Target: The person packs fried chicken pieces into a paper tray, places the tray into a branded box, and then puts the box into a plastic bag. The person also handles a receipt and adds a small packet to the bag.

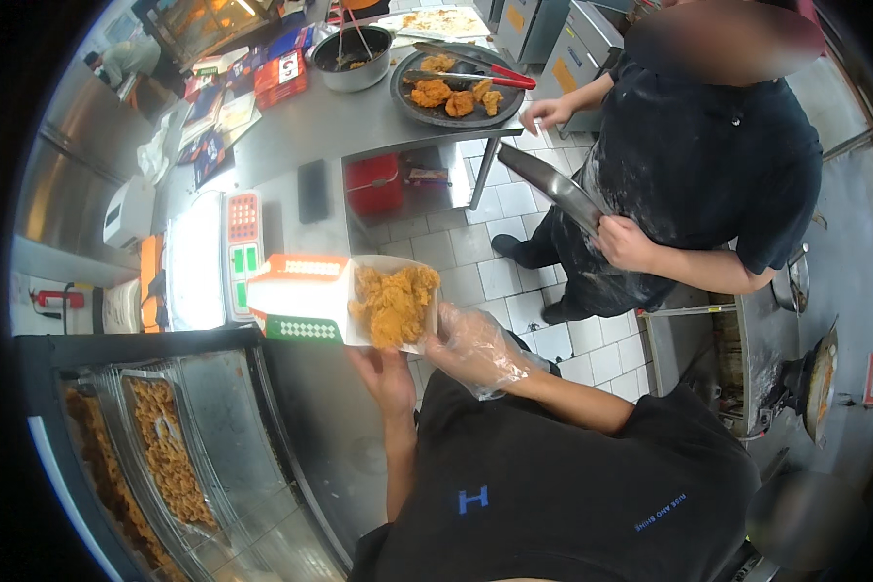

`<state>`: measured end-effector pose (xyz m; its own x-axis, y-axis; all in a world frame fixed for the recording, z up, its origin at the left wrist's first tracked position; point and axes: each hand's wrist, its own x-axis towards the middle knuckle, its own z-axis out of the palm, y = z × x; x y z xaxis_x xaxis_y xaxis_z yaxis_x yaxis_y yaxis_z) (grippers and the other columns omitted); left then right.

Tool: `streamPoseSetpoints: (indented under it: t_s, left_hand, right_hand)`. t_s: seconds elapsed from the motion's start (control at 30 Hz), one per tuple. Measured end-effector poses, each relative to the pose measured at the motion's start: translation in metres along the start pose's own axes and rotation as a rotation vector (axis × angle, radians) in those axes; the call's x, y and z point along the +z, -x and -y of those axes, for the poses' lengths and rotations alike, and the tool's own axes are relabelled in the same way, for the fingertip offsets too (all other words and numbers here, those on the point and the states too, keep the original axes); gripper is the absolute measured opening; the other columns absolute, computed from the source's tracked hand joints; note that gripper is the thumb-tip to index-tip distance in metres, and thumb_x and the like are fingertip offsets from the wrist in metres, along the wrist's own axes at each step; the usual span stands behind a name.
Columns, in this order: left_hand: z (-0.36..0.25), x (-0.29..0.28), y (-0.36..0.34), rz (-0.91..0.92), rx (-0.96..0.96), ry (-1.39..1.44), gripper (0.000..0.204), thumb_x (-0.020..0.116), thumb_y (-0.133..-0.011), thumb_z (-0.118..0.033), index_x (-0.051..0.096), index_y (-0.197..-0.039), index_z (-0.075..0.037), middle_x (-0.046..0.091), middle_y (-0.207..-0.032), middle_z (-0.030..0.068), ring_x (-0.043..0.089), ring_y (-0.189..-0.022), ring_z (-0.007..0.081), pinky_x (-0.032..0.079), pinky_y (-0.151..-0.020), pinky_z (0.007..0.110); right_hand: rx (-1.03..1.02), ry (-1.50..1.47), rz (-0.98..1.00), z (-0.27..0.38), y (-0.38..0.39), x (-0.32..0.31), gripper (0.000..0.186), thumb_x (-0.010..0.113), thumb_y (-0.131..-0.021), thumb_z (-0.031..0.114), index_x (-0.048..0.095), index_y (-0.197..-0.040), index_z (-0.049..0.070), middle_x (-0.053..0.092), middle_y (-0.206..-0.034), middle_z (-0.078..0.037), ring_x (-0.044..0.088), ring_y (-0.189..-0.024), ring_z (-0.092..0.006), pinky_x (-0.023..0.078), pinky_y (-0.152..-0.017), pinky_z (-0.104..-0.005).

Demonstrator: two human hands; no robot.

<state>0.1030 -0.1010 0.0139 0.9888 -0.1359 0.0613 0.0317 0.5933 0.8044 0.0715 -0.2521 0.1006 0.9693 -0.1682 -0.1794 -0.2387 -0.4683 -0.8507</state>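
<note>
Left grip (388,381), bare, is clasped on the box (330,297) from below; right grip (477,349), in a crinkly clear plastic glove (500,364), is closed on its right side. Box is in mid-air in front of the black shirt (563,475). Thin card, orange and green outside, white inside, lid open to the left. Chicken (396,305) inside: craggy, golden-brown, heaped in the right half.

Lower left: clear-sided case (252,441) with a tray of small fried bits (170,451). Scale (245,257) just beyond, red keys, green displays. Co-worker (698,184) at right, dark floury clothes, holding a steel pan (553,184). Floor (500,276): pale square tiles. Red bin (373,182) under the smooth steel bench (279,145). On it, far side: round dark tray (407,107) with fried pieces (432,93) and red-handled tongs (504,80), deep metal pot (354,76) beside.
</note>
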Motion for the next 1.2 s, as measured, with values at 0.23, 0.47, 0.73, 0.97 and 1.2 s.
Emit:
streamPoseSetpoints:
  t_s: [0.23,0.47,0.73,0.97,1.2]
  left_hand:
    - [0.013,0.019,0.002,0.232,-0.019,0.098,0.084,0.068,-0.095,-0.008,0.016,-0.161,-0.008,0.031,-0.16,0.013,0.036,-0.146,0.0284,0.034,-0.12,0.048]
    - [0.047,0.057,-0.01,0.204,-0.319,0.216,0.092,0.067,-0.085,0.004,0.017,-0.161,-0.007,0.034,-0.158,0.0128,0.035,-0.147,0.0297,0.029,-0.123,0.047]
    - [0.091,0.133,-0.057,0.418,-0.456,0.009,0.084,0.066,-0.087,0.003,0.021,-0.158,0.0,0.042,-0.153,0.0152,0.042,-0.143,0.0282,0.032,-0.121,0.045]
    - [0.163,0.226,-0.113,0.608,-0.551,-0.046,0.083,0.066,-0.091,-0.001,0.018,-0.159,-0.002,0.035,-0.157,0.0156,0.037,-0.146,0.0284,0.03,-0.121,0.046]
    - [0.245,0.332,-0.147,0.719,-0.674,0.063,0.079,0.065,-0.093,-0.001,0.021,-0.158,-0.001,0.037,-0.156,0.015,0.038,-0.145,0.0276,0.031,-0.121,0.045]
  right_hand:
    - [0.089,0.079,0.003,-0.019,0.036,-0.032,0.038,0.063,-0.093,0.031,0.053,-0.106,-0.004,0.066,-0.075,-0.029,0.067,-0.075,-0.049,0.053,-0.07,-0.0571]
    - [0.05,0.159,-0.217,-0.039,0.045,-0.067,0.034,0.063,-0.094,0.03,0.053,-0.1,-0.002,0.064,-0.07,-0.029,0.066,-0.067,-0.0488,0.054,-0.062,-0.0551]
    - [0.151,-0.246,-0.464,-0.097,0.031,-0.159,0.066,0.078,-0.089,0.034,0.053,-0.141,0.001,0.068,-0.113,-0.019,0.07,-0.091,-0.0313,0.057,-0.082,-0.0395]
    - [-0.187,0.042,-0.856,-0.161,-0.006,-0.245,0.034,0.077,-0.087,0.02,0.073,-0.119,0.01,0.066,-0.124,-0.013,0.065,-0.11,-0.0308,0.054,-0.092,-0.0403]
    - [-0.191,0.199,-0.954,-0.192,-0.003,-0.328,0.035,0.081,-0.08,0.026,0.077,-0.113,0.014,0.076,-0.105,-0.002,0.068,-0.09,-0.028,0.053,-0.082,-0.0402]
